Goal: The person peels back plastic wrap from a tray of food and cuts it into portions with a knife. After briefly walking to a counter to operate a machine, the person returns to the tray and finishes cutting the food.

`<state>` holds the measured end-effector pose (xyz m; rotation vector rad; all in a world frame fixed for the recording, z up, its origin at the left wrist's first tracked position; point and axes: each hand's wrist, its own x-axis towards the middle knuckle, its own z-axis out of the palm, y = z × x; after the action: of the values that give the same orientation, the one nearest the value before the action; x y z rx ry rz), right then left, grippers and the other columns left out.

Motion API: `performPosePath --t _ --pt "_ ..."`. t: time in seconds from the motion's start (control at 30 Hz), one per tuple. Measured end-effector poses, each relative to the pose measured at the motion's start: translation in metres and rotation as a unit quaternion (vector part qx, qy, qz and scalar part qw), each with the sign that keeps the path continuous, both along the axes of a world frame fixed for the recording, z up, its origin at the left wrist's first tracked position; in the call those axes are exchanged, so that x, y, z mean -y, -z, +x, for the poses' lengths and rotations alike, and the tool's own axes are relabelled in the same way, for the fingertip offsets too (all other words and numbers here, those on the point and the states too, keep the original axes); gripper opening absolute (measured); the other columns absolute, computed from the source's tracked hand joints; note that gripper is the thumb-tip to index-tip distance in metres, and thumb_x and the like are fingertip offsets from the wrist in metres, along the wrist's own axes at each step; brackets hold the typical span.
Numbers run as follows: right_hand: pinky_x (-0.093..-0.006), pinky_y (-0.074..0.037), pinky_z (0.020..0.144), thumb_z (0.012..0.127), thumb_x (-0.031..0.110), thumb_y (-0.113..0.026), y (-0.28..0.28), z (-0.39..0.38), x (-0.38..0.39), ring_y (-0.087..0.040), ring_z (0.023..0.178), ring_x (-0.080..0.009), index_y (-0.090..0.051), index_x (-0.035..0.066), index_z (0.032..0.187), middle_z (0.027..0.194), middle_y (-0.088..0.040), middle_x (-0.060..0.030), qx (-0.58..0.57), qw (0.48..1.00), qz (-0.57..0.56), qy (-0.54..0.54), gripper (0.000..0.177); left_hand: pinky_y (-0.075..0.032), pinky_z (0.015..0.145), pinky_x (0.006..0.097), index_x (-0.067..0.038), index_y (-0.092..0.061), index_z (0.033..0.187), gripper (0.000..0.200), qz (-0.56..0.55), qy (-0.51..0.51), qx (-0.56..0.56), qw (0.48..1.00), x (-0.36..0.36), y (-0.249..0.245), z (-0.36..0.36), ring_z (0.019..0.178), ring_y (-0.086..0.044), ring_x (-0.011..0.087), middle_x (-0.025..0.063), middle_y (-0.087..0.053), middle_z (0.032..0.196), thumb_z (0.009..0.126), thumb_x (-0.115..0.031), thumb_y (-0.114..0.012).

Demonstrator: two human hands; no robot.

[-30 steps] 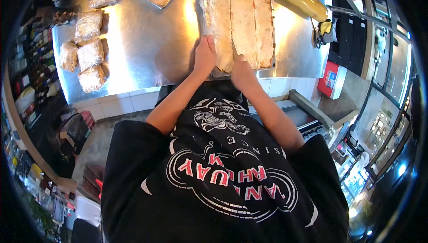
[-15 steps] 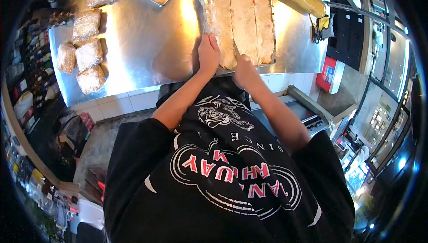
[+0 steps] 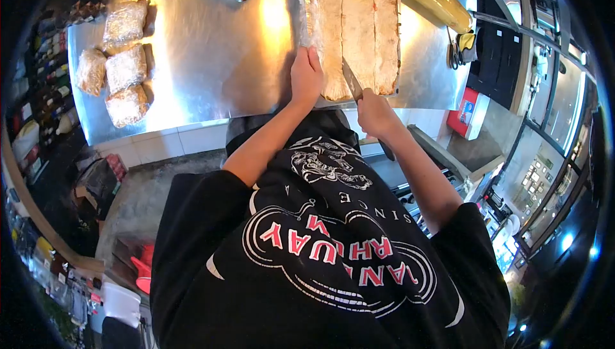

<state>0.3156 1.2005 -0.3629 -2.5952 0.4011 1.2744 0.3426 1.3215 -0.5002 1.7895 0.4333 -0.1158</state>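
Head view, right hand (image 3: 375, 113) gripping knife (image 3: 352, 79), slab (image 3: 355, 29)

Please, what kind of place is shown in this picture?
Probably a commercial kitchen or a food stall. There is a steel counter, a large slab that the right hand is cutting with a knife, and wrapped portions laid out beside it.

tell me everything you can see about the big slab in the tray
The slab is a pale beige, flat rectangle with browner patches. Lengthwise lines split it into three long strips. It fills a shallow metal tray on the steel counter, with its long side running away from the person. The left hand rests flat on its near left corner. The knife, gripped by the right hand, meets its near end by a seam.
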Motion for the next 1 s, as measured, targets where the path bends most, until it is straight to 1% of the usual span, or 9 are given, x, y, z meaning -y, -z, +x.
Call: performPosePath --t 0.07,0.13,0.37,0.47,0.53,0.6,0.87,0.93,1.0 --pt "-0.0410 -0.052 0.044 0.084 0.003 -0.042 0.003 0.001 -0.001 -0.064 0.063 -0.0403 -0.045 -0.011 0.095 0.085 -0.060 -0.0321 0.001 1.000 -0.009 -0.001 0.018 -0.042 0.062 0.0538 0.000 -0.047 0.086 0.028 -0.010 0.000 -0.006 1.000 -0.001 0.000 0.001 0.074 -0.054 0.0486 0.0282 -0.056 0.076 0.097 -0.025 -0.042" --pt "-0.0506 -0.050 0.075 0.079 0.004 -0.047 -0.001 0.002 -0.011 -0.060 0.084 -0.0495 -0.046 -0.014 0.098 0.086 -0.059 -0.0368 0.057 0.994 -0.042 -0.080 0.026 -0.042 0.062 0.0540 0.000 -0.047 0.085 0.028 -0.010 -0.005 0.002 1.000 0.000 0.004 0.000 0.074 -0.054 0.0485 0.0281 -0.056 0.076 0.097 -0.025 -0.042" --pt "-0.0471 -0.052 0.052 0.079 0.002 -0.044 -0.010 0.048 -0.032 -0.063 0.069 -0.0464 -0.044 -0.013 0.093 0.077 -0.058 -0.0354 -0.146 0.989 -0.031 0.005 0.021 -0.041 0.060 0.0544 -0.001 -0.046 0.084 0.026 -0.033 -0.004 0.021 0.999 -0.003 0.008 -0.004 0.073 -0.054 0.0482 0.0266 -0.056 0.075 0.096 -0.024 -0.044" --pt "-0.0472 -0.052 0.053 0.079 0.001 -0.044 0.021 0.012 -0.016 -0.062 0.068 -0.0476 -0.044 -0.012 0.093 0.076 -0.058 -0.0351 -0.028 0.999 -0.006 -0.032 0.019 -0.042 0.058 0.0539 -0.002 -0.046 0.085 0.025 -0.033 -0.026 0.020 0.999 0.000 0.009 -0.004 0.071 -0.054 0.0478 0.0262 -0.056 0.073 0.096 -0.024 -0.044" --pt "-0.0534 -0.049 0.071 0.081 0.001 -0.043 0.076 -0.036 0.017 -0.060 0.080 -0.0510 -0.043 -0.011 0.094 0.080 -0.058 -0.0367 0.139 0.981 -0.014 -0.134 0.018 -0.042 0.058 0.0536 -0.002 -0.046 0.084 0.025 -0.036 -0.034 0.024 0.998 0.000 0.011 -0.004 0.070 -0.054 0.0477 0.0257 -0.056 0.072 0.096 -0.024 -0.045" --pt "-0.0551 -0.046 0.075 0.083 0.003 -0.042 0.056 -0.028 -0.011 -0.060 0.084 -0.0498 -0.044 -0.010 0.094 0.082 -0.059 -0.0370 0.045 0.997 -0.060 -0.012 0.018 -0.042 0.059 0.0541 -0.003 -0.047 0.084 0.025 -0.046 -0.036 0.027 0.998 0.000 0.011 -0.004 0.070 -0.055 0.0475 0.0253 -0.056 0.072 0.096 -0.024 -0.045" --pt "-0.0537 -0.048 0.074 0.084 0.007 -0.043 -0.014 0.011 -0.016 -0.060 0.084 -0.0490 -0.047 -0.010 0.094 0.083 -0.060 -0.0360 -0.050 0.994 -0.074 -0.061 0.020 -0.042 0.057 0.0533 -0.003 -0.046 0.082 0.027 -0.048 -0.029 0.017 0.998 -0.002 0.011 -0.005 0.070 -0.055 0.0471 0.0253 -0.056 0.071 0.096 -0.026 -0.045" --pt "-0.0522 -0.050 0.069 0.082 0.005 -0.046 -0.025 0.018 -0.014 -0.062 0.079 -0.0482 -0.049 -0.011 0.093 0.083 -0.060 -0.0354 -0.125 0.973 -0.083 -0.175 0.019 -0.042 0.057 0.0531 -0.003 -0.046 0.082 0.027 -0.052 -0.029 0.011 0.998 -0.002 0.012 -0.004 0.069 -0.055 0.0469 0.0253 -0.056 0.071 0.096 -0.026 -0.045" --pt "-0.0491 -0.053 0.060 0.080 0.003 -0.046 -0.024 0.027 -0.016 -0.064 0.069 -0.0458 -0.051 -0.013 0.093 0.082 -0.061 -0.0345 -0.129 0.980 -0.091 -0.117 0.020 -0.042 0.057 0.0534 -0.003 -0.046 0.081 0.026 -0.056 -0.034 0.030 0.997 -0.002 0.013 -0.005 0.069 -0.055 0.0465 0.0250 -0.056 0.071 0.096 -0.026 -0.046"
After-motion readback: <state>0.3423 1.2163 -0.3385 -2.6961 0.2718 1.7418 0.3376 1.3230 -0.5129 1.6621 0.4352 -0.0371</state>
